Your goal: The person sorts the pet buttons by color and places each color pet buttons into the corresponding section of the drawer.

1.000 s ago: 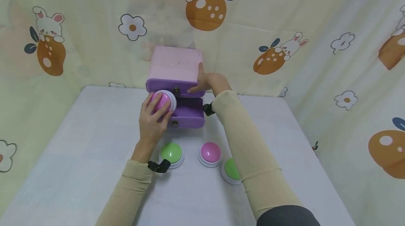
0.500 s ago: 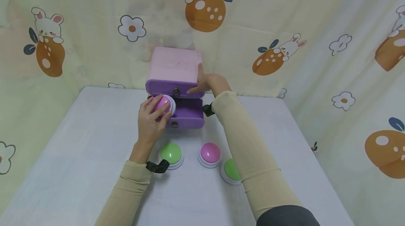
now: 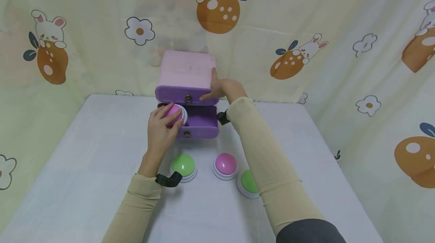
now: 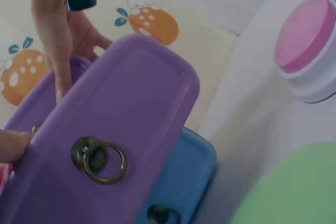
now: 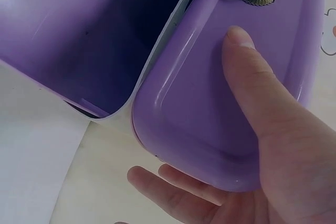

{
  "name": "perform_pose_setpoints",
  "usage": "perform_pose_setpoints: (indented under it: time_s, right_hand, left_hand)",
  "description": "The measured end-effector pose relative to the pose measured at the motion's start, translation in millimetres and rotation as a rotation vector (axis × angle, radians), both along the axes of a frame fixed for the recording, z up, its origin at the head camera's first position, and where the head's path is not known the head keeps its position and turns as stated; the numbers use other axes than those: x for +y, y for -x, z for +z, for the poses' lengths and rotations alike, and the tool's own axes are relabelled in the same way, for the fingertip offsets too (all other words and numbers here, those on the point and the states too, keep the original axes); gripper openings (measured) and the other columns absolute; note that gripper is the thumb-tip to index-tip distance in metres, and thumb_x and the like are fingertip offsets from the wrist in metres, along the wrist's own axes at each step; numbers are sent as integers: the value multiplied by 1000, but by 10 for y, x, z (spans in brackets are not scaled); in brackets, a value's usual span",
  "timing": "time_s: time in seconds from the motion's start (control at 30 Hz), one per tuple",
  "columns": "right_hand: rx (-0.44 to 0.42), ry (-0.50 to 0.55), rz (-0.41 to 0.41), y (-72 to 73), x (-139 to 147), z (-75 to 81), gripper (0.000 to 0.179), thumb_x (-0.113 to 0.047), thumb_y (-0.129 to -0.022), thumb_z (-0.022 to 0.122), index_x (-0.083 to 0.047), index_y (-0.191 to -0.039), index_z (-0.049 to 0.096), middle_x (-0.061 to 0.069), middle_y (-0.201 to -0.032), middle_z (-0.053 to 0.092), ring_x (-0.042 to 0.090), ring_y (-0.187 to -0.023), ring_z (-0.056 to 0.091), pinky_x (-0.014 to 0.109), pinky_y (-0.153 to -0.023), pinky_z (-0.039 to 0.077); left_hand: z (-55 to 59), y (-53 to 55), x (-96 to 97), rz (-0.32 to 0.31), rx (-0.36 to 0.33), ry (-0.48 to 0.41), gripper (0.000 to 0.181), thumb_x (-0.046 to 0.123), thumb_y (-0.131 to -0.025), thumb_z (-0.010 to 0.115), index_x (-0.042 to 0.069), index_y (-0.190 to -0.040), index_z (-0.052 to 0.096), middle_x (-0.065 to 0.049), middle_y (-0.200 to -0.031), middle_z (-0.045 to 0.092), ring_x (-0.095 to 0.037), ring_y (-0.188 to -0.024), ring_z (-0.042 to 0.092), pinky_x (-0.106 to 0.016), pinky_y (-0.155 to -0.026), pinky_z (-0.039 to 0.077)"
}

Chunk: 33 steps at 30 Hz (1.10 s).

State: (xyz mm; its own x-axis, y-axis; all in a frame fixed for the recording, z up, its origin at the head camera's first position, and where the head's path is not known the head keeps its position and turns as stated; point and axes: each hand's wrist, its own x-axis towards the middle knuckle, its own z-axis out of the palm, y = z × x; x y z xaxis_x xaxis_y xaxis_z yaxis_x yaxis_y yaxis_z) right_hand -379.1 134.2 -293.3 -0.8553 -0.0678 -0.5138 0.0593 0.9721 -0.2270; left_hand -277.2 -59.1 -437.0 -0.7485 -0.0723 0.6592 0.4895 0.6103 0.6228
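Note:
A small chest of drawers [image 3: 187,69], pink on top with purple fronts, stands at the back of the table. Its lower purple drawer [image 3: 204,132] is pulled out. My left hand [image 3: 159,129] grips a pink dome button with a white base [image 3: 184,114], tilted inside the left end of that drawer. At the chest's right corner, my right hand [image 3: 227,88] presses its thumb on the upper drawer front [image 5: 205,103], with straight fingers along the side. A blue drawer [image 4: 184,169] shows below the purple one in the left wrist view.
In front of the chest stand a green dome button [image 3: 184,164], a pink dome button [image 3: 225,164] and another green one [image 3: 249,181], partly behind the right sleeve. A patterned curtain [image 3: 170,16] hangs close behind the white table [image 3: 102,152].
My left hand has lowered the pink dome button slightly into the open drawer. The right hand keeps its place on the chest.

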Motion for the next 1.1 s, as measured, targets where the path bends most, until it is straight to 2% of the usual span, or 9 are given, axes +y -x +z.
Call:
perform_pose_setpoints:
  time_s: [0.23,0.43,0.57,0.7,0.9,1.1]
  right_hand:
    - [3,-2,12,-13,18,14,127,-59,-78,66,-20,-142,-37,11,-160,9,28,-143,22,47,-118,21]
    - [8,27,8,-35,39,25,127,-56,-79,67,-20,-142,-37,10,-161,0,29,-143,21,47,-118,19]
    - [15,40,11,-42,31,16,127,-56,-78,68,-20,-142,-37,9,-161,-4,29,-144,20,46,-118,19]
    - [10,32,6,-40,6,10,128,-58,-77,68,-22,-142,-36,8,-161,-3,29,-144,20,47,-118,19]
    - [1,35,-19,-39,-1,12,128,-58,-77,69,-25,-142,-37,8,-161,-2,29,-144,19,48,-118,19]
    - [13,26,-8,-50,20,9,128,-59,-77,68,-24,-142,-37,8,-161,-1,30,-144,19,47,-118,20]
  left_hand:
    - [94,-32,29,13,-169,43,29,21,-79,73,15,-108,73,-5,-132,60,-33,-128,46,-55,-104,37]
    - [200,-34,51,11,-326,73,31,23,-82,70,15,-112,71,-3,-136,57,-32,-134,43,-56,-107,34]
    - [264,-36,50,46,-429,104,31,26,-84,67,17,-113,71,-1,-136,56,-32,-133,44,-59,-103,38]
    - [288,-31,34,81,-497,148,31,29,-84,66,22,-114,71,2,-137,56,-30,-133,45,-59,-97,42]
    - [321,-2,33,94,-572,237,30,32,-84,63,28,-113,71,7,-137,55,-30,-133,45,-57,-88,47]
    - [361,65,27,61,-640,277,26,35,-84,65,28,-107,74,8,-132,59,-35,-115,59,-48,-76,51]
